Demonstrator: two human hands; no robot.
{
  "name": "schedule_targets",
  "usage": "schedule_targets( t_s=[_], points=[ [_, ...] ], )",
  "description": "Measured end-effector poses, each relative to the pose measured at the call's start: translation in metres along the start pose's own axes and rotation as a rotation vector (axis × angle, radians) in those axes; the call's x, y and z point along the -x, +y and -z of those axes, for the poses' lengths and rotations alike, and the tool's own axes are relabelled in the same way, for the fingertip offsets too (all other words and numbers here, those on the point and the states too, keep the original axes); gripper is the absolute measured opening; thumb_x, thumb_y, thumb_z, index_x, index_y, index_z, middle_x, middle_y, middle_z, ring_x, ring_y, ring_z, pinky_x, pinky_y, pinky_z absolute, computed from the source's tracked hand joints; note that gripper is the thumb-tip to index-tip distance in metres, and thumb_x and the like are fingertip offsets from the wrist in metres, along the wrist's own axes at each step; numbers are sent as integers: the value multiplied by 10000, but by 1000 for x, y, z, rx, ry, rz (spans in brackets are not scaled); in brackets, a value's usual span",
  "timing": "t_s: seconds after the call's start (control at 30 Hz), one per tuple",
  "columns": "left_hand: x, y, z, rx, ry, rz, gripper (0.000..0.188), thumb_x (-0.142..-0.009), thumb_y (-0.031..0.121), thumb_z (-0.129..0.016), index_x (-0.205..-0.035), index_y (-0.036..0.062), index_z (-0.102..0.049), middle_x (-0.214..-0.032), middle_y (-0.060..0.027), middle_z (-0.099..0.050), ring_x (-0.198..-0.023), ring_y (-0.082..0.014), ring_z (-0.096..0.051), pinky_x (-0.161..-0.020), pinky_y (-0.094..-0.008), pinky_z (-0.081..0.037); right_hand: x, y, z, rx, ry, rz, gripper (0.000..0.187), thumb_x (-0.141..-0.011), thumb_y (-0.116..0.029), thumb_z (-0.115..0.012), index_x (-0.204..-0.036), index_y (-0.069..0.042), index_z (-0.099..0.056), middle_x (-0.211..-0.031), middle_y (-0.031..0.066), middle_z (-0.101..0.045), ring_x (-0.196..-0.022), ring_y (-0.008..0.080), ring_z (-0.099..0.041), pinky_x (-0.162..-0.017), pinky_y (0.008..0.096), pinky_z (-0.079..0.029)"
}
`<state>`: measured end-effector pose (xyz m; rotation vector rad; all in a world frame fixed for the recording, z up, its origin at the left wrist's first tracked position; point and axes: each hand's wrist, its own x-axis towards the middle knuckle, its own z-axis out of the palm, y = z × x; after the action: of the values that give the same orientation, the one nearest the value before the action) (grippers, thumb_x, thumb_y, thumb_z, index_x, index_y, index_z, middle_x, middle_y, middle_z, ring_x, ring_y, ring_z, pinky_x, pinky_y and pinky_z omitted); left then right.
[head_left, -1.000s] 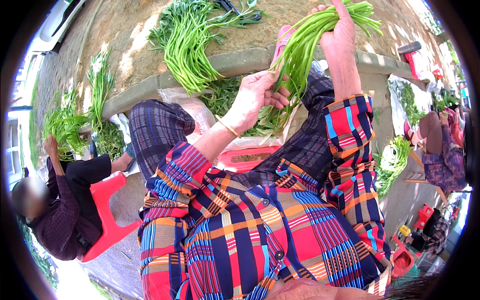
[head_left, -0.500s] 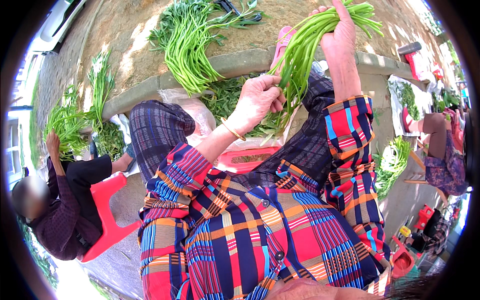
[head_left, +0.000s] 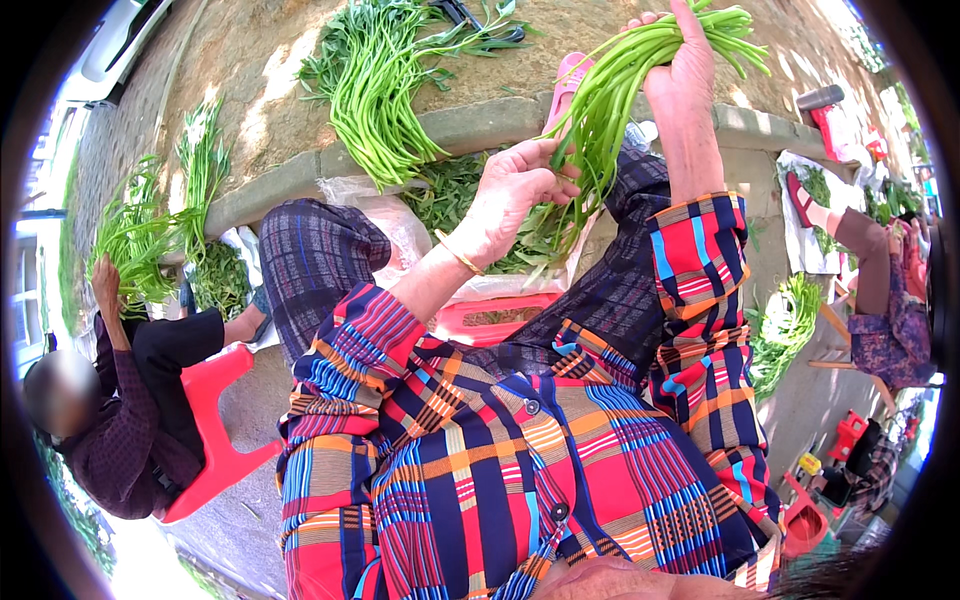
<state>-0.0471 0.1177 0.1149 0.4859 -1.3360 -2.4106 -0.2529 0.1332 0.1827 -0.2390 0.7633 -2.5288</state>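
High on the right, my right hand [head_left: 684, 85] is closed round a bunch of green stems [head_left: 622, 75] that looks like water spinach. The stems bend over the hand, and their leafy ends hang down to the left. My left hand [head_left: 515, 195], with a bangle at the wrist, is at those hanging ends. Its fingers are bent in a pinch against the leaves at the bunch's left side. Below the two hands lies a heap of loose leaves [head_left: 440, 200] on pale plastic sheeting [head_left: 490, 288], between my knees.
A larger pile of stems [head_left: 375, 110] lies across the kerb [head_left: 490, 122]. A red plastic stool [head_left: 500, 312] is near my legs. On the left, a seated person [head_left: 120, 420] handles greens [head_left: 130, 245]. More greens [head_left: 785, 335] lie at right, near another seated person [head_left: 880, 300].
My left hand has shifted slightly along the leaves, and its fingers have lifted a little. My right hand keeps its hold almost unmoved. At right, the other person's foot has moved.
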Motion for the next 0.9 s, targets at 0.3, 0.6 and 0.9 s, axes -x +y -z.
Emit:
schedule_targets(
  t_s=[0.3, 0.6, 0.9],
  points=[
    [-3, 0, 5, 48, -21, 38, 222, -838, 50, -459, -1031, -22, -543, -780, -79, -601, -658, -133, -582, -623, -233, -469, 2, 1, -3, 3, -9, -18, 170, -729, -120, -677, -667, -118, -519, -569, -4, -501, -507, 140, -507, -488, 283, -446],
    [-4, 2, 8, -55, 118, 29, 140, -818, 42, -466, -881, -6, -581, -649, -49, -581, -507, -108, -534, -505, -202, -440, 6, 5, -5, 1, -20, -53, 171, -741, -132, -663, -647, -114, -521, -557, 12, -507, -492, 144, -502, -488, 273, -447],
    [-7, 0, 5, -21, 72, 89, 195, -821, 95, -480, -948, -30, -560, -760, -107, -586, -644, -155, -583, -594, -244, -476, 1, 3, -1, -1, -46, -15, 176, -739, -134, -665, -640, -109, -521, -553, 17, -506, -504, 150, -506, -498, 276, -448]
  ],
)
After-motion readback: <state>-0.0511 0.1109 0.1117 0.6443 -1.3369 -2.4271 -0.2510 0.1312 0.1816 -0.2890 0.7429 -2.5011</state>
